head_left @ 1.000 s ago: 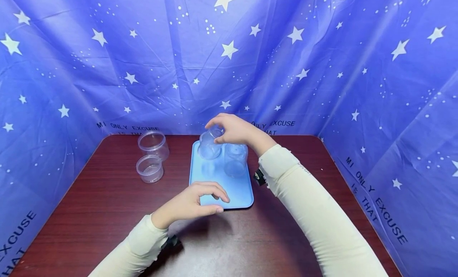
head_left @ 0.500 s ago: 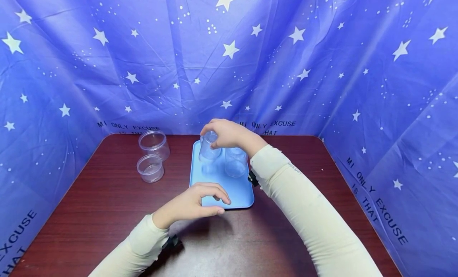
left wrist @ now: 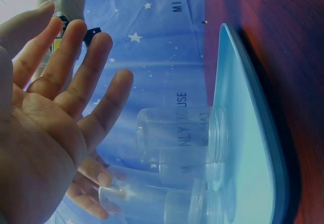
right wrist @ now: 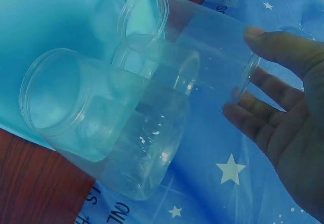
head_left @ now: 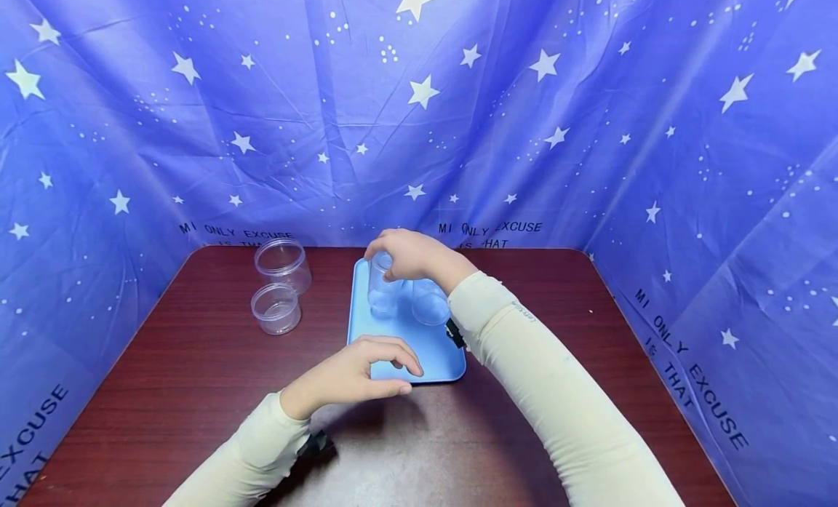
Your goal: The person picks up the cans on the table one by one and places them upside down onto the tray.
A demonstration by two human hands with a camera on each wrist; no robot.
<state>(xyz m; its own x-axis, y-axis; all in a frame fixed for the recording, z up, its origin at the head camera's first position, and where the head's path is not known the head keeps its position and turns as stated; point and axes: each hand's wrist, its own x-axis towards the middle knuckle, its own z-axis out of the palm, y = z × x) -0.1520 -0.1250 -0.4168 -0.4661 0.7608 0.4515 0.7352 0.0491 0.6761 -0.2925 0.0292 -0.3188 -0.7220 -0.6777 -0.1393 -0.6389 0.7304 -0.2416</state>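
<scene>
My right hand (head_left: pixel 412 256) grips a clear plastic jar (head_left: pixel 378 285) by its base, over the back left of the blue tray (head_left: pixel 425 365). The jar's mouth faces down and it tilts slightly; whether its rim touches the tray I cannot tell. Beside it, a second clear jar (right wrist: pixel 101 123) stands mouth down on the tray's right side. Part of a third clear jar (right wrist: pixel 177 72) shows behind these two in the right wrist view. My left hand (head_left: pixel 350 369) hovers over the tray's near left edge, fingers loosely bent, holding nothing.
Two clear round containers stand on the dark red wooden table (head_left: pixel 196 361) left of the tray: a larger one (head_left: pixel 294 270) behind a smaller one (head_left: pixel 276 314). A blue star-printed curtain (head_left: pixel 327 129) surrounds the table's back and sides.
My right hand has moved slightly left and down toward me, bringing the jar from the tray's back nearer its middle and more upright. The left hand stays put.
</scene>
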